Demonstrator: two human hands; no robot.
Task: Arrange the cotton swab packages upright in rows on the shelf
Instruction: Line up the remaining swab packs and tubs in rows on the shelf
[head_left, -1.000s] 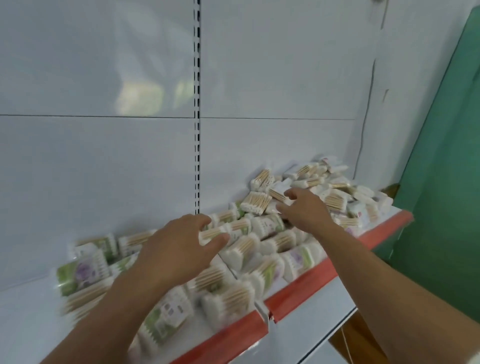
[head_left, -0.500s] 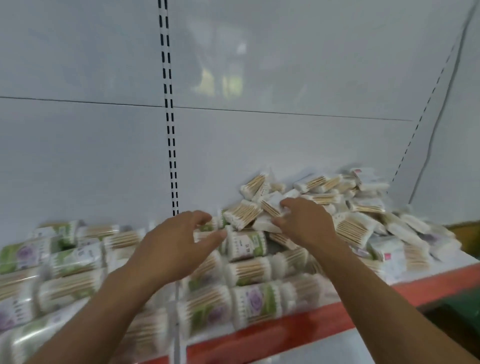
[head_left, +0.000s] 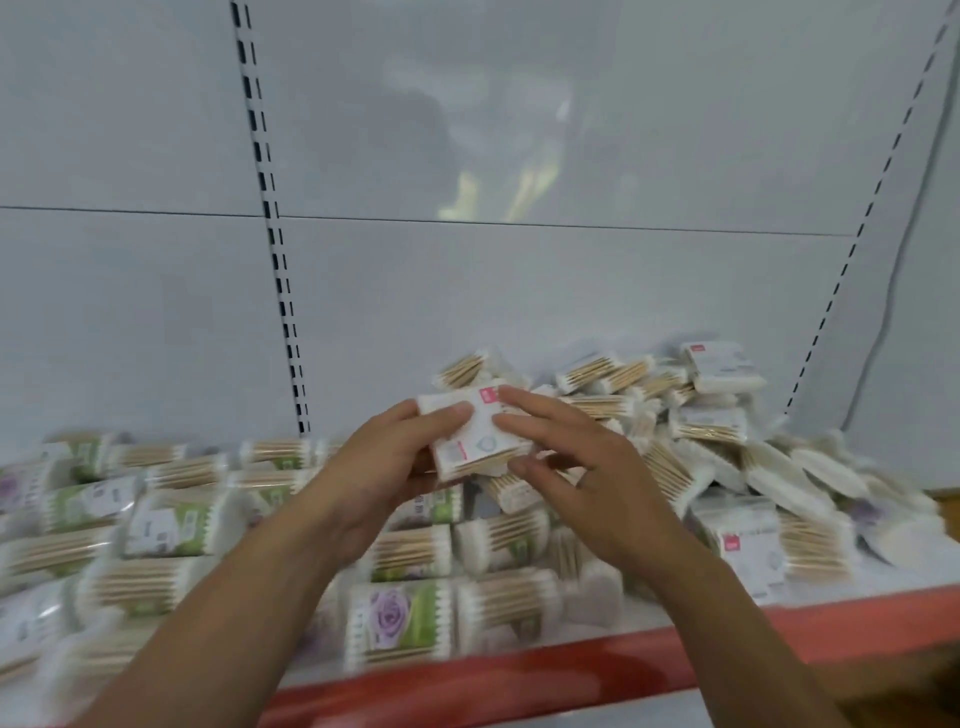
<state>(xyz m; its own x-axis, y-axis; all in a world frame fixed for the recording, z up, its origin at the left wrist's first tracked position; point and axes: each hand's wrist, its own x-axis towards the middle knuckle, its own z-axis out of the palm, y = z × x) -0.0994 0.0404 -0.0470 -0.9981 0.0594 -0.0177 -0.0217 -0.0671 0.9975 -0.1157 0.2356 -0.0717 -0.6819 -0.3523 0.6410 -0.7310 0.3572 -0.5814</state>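
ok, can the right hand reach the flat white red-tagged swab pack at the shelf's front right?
Likely yes once freed: right hand and left hand both hold another white pack; the front-right pack lies uncovered.

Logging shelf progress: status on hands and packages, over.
Left hand and right hand both hold one white-label swab package. Loose heap behind it, unsorted. Nothing in the way.
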